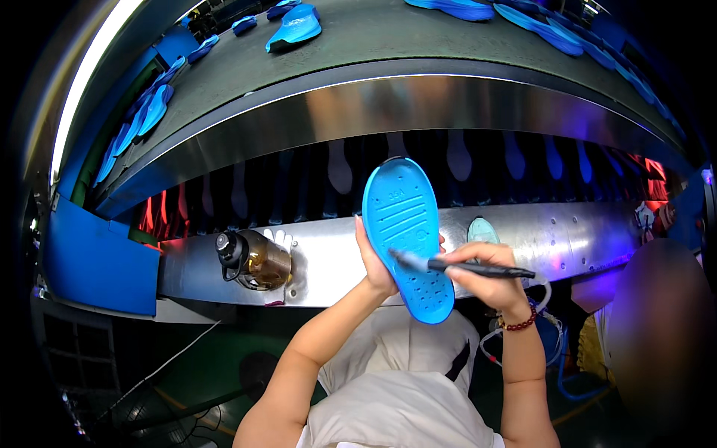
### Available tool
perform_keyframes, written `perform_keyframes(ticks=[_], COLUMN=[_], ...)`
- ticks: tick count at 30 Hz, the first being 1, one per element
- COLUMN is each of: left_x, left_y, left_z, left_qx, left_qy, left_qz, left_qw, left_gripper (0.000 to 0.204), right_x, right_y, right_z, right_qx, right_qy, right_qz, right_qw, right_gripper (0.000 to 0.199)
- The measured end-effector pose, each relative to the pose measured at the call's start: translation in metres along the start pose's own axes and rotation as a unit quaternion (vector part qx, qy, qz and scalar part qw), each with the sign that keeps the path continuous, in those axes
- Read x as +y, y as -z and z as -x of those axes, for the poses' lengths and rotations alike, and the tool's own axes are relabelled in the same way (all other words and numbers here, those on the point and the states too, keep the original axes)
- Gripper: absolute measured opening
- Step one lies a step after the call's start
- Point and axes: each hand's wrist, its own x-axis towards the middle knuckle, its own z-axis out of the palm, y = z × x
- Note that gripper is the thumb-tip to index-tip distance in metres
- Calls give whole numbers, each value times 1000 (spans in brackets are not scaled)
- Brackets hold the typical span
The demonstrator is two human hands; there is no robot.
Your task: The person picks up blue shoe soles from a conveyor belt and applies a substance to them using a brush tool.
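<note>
Right hand (pixel 489 272) gripping black marker (pixel 478 267), left hand (pixel 376 265) clasping ribbed, perforated blue rubber sole (pixel 407 231)

Directly in front of the hands, the steel ledge (pixel 336 261) is bare between the bottle (pixel 258 259) on the left and a pale sole (pixel 482 230) on the right, so a hand could pass there. Above it, the curved metal hood (pixel 388 104) closes the way upward. On the right, another person (pixel 661 328) stands close and blocks that side. The upper belt (pixel 358 37) carries blue soles (pixel 295 26), with open gaps between them.
</note>
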Motion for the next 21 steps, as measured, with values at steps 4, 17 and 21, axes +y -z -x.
perform_keyframes(ticks=[4, 17, 21], left_x=[7, 30, 36], left_y=[0, -2, -7], left_z=[-4, -16, -16], left_qx=[-63, -67, -40], left_qy=[-9, -102, -104], left_qz=[56, 90, 72], left_qw=[996, 988, 991], left_gripper=[101, 95, 95], right_x=[2, 7, 7], right_y=[10, 5, 17], right_z=[8, 15, 21], right_qx=[-131, -54, -101], right_qy=[60, 74, 54], right_qz=[-52, 41, -69], right_qw=[988, 995, 991], right_gripper=[17, 19, 18])
